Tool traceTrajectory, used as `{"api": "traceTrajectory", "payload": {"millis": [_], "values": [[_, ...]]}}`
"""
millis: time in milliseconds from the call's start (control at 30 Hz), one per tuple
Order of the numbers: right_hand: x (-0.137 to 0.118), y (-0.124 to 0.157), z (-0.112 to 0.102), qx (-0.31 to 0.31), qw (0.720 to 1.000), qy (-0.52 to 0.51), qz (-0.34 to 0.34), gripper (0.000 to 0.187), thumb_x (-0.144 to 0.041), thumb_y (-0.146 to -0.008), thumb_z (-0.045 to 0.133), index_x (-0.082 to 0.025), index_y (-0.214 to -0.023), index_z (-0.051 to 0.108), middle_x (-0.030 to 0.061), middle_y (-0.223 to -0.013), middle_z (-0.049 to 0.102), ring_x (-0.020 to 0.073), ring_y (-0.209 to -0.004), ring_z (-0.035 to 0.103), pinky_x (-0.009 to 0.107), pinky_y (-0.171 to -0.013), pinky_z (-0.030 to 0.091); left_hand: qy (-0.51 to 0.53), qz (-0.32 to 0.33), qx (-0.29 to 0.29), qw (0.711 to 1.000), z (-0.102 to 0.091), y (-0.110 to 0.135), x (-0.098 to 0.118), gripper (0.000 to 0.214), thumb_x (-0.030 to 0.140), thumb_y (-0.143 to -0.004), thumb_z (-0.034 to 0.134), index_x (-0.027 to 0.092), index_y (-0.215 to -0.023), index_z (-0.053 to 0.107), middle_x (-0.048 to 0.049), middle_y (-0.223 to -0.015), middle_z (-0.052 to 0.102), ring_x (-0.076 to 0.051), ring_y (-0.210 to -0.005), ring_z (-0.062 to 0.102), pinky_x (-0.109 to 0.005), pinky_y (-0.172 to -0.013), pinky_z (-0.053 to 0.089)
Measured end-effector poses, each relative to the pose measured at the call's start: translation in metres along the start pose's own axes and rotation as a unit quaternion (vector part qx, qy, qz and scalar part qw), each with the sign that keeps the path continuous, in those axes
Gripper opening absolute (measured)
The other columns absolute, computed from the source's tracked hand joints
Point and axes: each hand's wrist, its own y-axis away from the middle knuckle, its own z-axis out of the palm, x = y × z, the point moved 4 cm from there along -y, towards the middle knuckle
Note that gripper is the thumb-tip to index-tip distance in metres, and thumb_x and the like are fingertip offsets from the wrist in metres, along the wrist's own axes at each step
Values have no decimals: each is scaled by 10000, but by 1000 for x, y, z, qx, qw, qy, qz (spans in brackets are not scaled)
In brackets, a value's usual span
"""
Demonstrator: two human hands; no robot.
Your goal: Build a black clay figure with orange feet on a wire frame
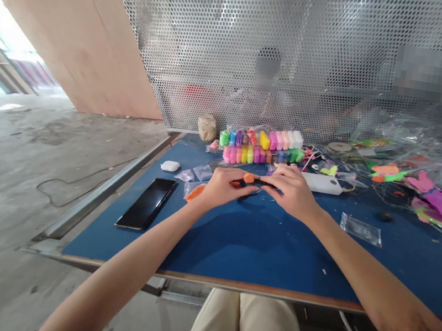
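My left hand (223, 186) and my right hand (291, 192) meet over the middle of the blue table, fingertips almost touching. Between them is a small orange lump (248, 178) that looks like modelling clay, pinched at my left fingertips. Something dark shows beside it between the right thumb and fingers; its kind is unclear. Left of my left hand, partly covered by it, lies orange clay in a clear bag (195, 192). Small clear packets (203, 172) lie behind it. Beyond the hands stand two rows of colourful clay packs (262, 155).
A black phone (146, 203) and a white earbud case (170, 166) lie at the left. A stone (207, 127) stands by the perforated metal screen (206, 46). Right are a white device (322, 184), a clear bag (362, 230) and colourful clay shapes (437, 200). People sit behind the screen.
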Motion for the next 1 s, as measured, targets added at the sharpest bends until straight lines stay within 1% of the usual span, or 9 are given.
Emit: {"api": "traceTrajectory", "payload": {"millis": [133,367,433,500,600,633,667,833,1000], "values": [[3,2,1,-12,1000,-4,-3,237,-306,-956,642,-225,-1162,726,69,-890,711,241,-921,641,447,-879,490,2,-30,-9,1000,1,1,-2,236,397,-857,754,196,-978,780,-42,-914,787,-175,-811,731,-282,-762,563],[3,2,4,-13,1000,9,-9,140,-312,-958,642,-216,-987,740,57,-855,732,234,-894,656,444,-901,475,22,-43,-47,998,5,2,-2,190,365,-891,719,198,-963,771,-36,-913,780,-161,-815,715,-260,-741,534],[2,1,3,-9,1000,10,-12,127,-318,-955,650,-222,-986,727,47,-861,742,237,-918,668,437,-916,467,18,-48,-47,998,4,1,-3,192,370,-892,717,196,-956,768,-34,-915,779,-157,-804,712,-259,-733,532],[1,0,0,-4,1000,11,-7,210,-372,-928,686,-235,-1085,702,43,-922,761,250,-965,675,438,-928,461,12,-52,-35,998,2,1,-4,203,384,-884,725,194,-944,765,-33,-908,778,-156,-788,710,-265,-731,536],[2,-1,-5,5,1000,16,5,497,-479,-868,735,-251,-1292,613,47,-1037,772,270,-1014,678,455,-943,453,16,-43,-1,999,-3,1,-3,184,379,-875,738,206,-931,766,-30,-925,782,-165,-823,724,-288,-777,557],[4,-1,-7,8,1000,18,8,537,-496,-860,738,-254,-1318,598,48,-1052,772,270,-1014,681,458,-943,453,21,-39,8,999,-4,1,-2,171,371,-874,742,213,-932,769,-30,-939,784,-169,-847,730,-297,-798,566],[5,-1,-8,11,1000,18,11,521,-501,-861,736,-259,-1305,611,47,-1048,773,267,-1005,685,456,-938,457,28,-36,15,999,-6,0,-1,160,364,-872,745,219,-935,771,-32,-953,785,-174,-869,735,-306,-814,575],[14,3,-7,20,999,-9,25,183,-427,-897,718,-282,-1004,742,24,-910,773,230,-924,705,415,-880,484,35,-18,6,999,-7,0,4,182,343,-875,744,232,-1016,772,-43,-1000,783,-179,-923,736,-326,-867,593],[12,5,-8,32,999,-14,12,136,-391,-901,724,-294,-995,738,2,-863,772,205,-835,707,415,-873,481,11,40,14,999,-5,0,9,301,330,-832,791,249,-1121,759,-30,-996,787,-174,-906,723,-329,-870,575]]}}
